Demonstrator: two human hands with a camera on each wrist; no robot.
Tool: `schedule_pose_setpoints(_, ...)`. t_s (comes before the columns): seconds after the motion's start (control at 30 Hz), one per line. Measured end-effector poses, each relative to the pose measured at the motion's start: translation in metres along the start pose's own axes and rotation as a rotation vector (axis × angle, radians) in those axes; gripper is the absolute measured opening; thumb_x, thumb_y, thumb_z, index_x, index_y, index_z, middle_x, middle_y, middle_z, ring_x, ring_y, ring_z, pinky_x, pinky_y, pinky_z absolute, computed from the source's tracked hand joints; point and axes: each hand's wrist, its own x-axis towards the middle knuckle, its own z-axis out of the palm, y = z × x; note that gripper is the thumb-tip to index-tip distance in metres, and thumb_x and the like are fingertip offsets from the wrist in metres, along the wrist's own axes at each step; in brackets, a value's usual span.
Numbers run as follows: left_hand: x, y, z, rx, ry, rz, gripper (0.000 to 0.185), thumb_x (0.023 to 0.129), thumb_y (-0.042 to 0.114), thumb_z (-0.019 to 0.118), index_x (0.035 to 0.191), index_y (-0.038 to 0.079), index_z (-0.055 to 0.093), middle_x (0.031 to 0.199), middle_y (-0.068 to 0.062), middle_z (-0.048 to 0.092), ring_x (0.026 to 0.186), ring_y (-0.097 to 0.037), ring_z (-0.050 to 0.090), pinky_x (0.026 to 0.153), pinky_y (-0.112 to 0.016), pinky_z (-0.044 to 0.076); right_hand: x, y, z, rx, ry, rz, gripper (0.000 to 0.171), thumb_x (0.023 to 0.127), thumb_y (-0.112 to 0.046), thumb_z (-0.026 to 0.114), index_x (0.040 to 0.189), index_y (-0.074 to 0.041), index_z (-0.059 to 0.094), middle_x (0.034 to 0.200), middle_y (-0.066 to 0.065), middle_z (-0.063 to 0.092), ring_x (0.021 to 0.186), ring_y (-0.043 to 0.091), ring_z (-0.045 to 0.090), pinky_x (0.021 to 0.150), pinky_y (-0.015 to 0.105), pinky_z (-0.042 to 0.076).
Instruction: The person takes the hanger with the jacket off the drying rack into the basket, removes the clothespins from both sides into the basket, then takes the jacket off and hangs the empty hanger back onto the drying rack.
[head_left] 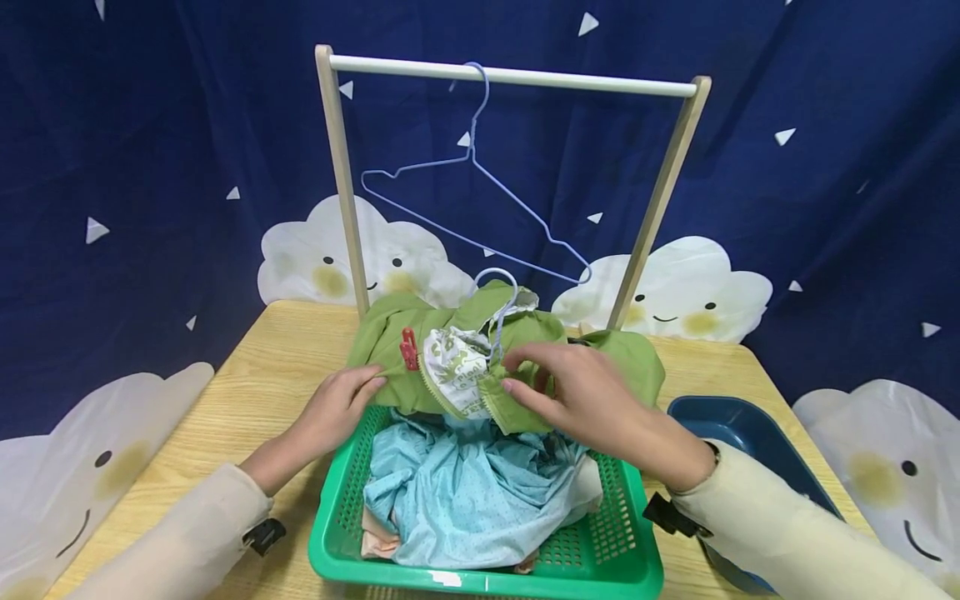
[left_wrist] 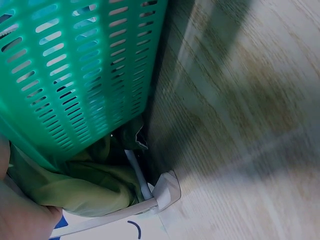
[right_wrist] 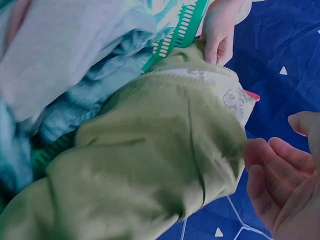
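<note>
A green zip jacket [head_left: 390, 333] with a printed white lining lies over the far end of a green basket [head_left: 327, 533]. My left hand [head_left: 341, 408] pinches the jacket's left part between thumb and fingers. Over the right front, beside the zip, my right hand [head_left: 592, 400] hovers with fingers loosely bent and thumb apart; in the right wrist view the hand [right_wrist: 285, 180] holds nothing. A hanger [head_left: 513, 287] pokes its hook up at the jacket's neck opening. One red clip [head_left: 408, 348] sits on the jacket's left front; something red shows partly behind my right hand.
A wooden rack with a white rail [head_left: 585, 79] stands behind, carrying a bare lilac hanger [head_left: 480, 162]. Light blue clothing [head_left: 472, 492] fills the basket. A dark blue tub [head_left: 720, 408] is at the right on the wooden table [head_left: 292, 333].
</note>
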Motion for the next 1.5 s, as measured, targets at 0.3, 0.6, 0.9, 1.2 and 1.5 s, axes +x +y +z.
schedule_pose_setpoints(0.3,-0.001,0.001,-0.001,-0.004,-0.01,-0.017,0.019,0.104,0.012,0.054,0.104,0.006,0.073,0.098,-0.011,0.074,0.099,-0.032,0.071,0.087,-0.052,0.053,0.023,-0.019,0.016,0.078,-0.016,-0.08,0.023,0.096,-0.026,0.069,0.114,-0.011,0.072,0.095,0.0,0.076,0.064,0.0,0.062,0.059,0.019,0.048)
schedule_pose_setpoints(0.6,0.0,0.0,-0.001,-0.001,-0.008,-0.016,0.019,0.105,0.013,0.054,0.103,0.007,0.072,0.096,-0.011,0.073,0.097,-0.031,0.071,0.086,-0.052,0.053,0.041,-0.034,0.033,0.058,-0.034,-0.095,0.025,0.097,-0.029,0.067,0.116,-0.012,0.072,0.106,0.0,0.076,0.064,-0.001,0.059,0.059,0.017,0.046)
schedule_pose_setpoints(0.9,0.001,0.001,-0.002,-0.001,-0.026,-0.018,0.02,0.105,0.014,0.054,0.094,0.01,0.069,0.076,-0.001,0.061,0.079,-0.018,0.06,0.076,-0.043,0.049,0.06,-0.041,0.043,0.103,-0.051,-0.084,0.024,0.097,-0.028,0.067,0.114,-0.011,0.072,0.096,0.0,0.074,0.062,0.003,0.055,0.06,0.02,0.046)
schedule_pose_setpoints(1.2,0.001,0.001,-0.002,-0.005,-0.038,-0.028,0.021,0.106,0.015,0.053,0.091,0.012,0.068,0.075,0.0,0.059,0.077,-0.017,0.059,0.075,-0.041,0.048,0.077,-0.044,0.049,0.131,-0.167,0.092,0.033,0.099,-0.029,0.066,0.123,-0.007,0.064,0.091,0.001,0.076,0.077,0.009,0.069,0.071,0.026,0.054)
schedule_pose_setpoints(1.5,0.001,0.001,-0.002,0.01,-0.028,-0.026,0.02,0.105,0.014,0.053,0.095,0.01,0.07,0.078,-0.003,0.063,0.083,-0.021,0.063,0.078,-0.044,0.049,0.088,-0.048,0.053,0.051,-0.192,0.152,0.044,0.103,-0.032,0.06,0.14,-0.01,0.056,0.084,-0.004,0.073,0.066,0.004,0.062,0.06,0.025,0.05)
